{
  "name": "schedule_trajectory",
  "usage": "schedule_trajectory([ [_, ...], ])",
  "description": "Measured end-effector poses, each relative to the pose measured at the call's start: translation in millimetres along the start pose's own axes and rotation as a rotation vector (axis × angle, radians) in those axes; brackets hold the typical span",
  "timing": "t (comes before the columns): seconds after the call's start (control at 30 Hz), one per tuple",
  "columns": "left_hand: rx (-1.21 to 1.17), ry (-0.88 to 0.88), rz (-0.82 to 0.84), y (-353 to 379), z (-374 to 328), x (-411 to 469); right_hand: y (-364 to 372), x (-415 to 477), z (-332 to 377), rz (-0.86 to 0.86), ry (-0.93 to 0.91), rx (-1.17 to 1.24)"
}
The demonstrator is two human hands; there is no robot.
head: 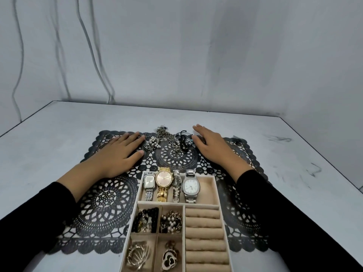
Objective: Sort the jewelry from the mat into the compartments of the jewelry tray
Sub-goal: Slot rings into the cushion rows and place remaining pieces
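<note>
A beige jewelry tray (214,193) lies near me on a black lace mat (104,201). Its far compartment holds several watches (164,178). Small compartments hold black beads (146,219), pearl pieces (171,221), gold hoops (137,254) and a heart pendant (170,257). The ring rolls (204,236) carry nothing. At the mat's far edge lies a heap of loose jewelry (167,140): a ring (148,134), pearl clusters, chains, black cords. My left hand (119,152) rests flat left of the heap. My right hand (210,146) rests flat right of it, fingers touching the cords.
The mat sits on a pale marbled table (59,122) with its far edge against a grey wall. Cables (94,55) hang down the wall at the left. The table's right edge (322,154) runs diagonally.
</note>
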State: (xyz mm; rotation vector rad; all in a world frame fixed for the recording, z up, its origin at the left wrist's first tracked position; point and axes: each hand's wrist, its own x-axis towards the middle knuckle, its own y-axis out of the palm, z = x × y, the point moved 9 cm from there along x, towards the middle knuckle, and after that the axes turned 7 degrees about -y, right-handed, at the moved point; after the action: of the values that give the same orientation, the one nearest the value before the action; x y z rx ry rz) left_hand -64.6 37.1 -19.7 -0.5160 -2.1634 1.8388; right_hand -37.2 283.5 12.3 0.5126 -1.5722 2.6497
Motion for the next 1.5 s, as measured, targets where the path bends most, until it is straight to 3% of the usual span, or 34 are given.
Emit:
schedule_trajectory([
  [0.4, -0.274, 0.067, -0.188, -29, 13, 19, 21, 65, 64, 0.040, -0.271, 0.071],
  [0.67, -0.379, 0.036, -0.296, -40, 25, 32, 49, 93, 84, 0.142, -0.309, 0.118],
  [1.1, -0.449, -0.051, -0.257, -46, 31, 36, 69, 107, 89, 0.235, -0.319, 0.119],
  [1.5, -0.233, -0.033, -0.122, -44, 18, 52, 67, 111, 79, 0.231, -0.249, 0.165],
])
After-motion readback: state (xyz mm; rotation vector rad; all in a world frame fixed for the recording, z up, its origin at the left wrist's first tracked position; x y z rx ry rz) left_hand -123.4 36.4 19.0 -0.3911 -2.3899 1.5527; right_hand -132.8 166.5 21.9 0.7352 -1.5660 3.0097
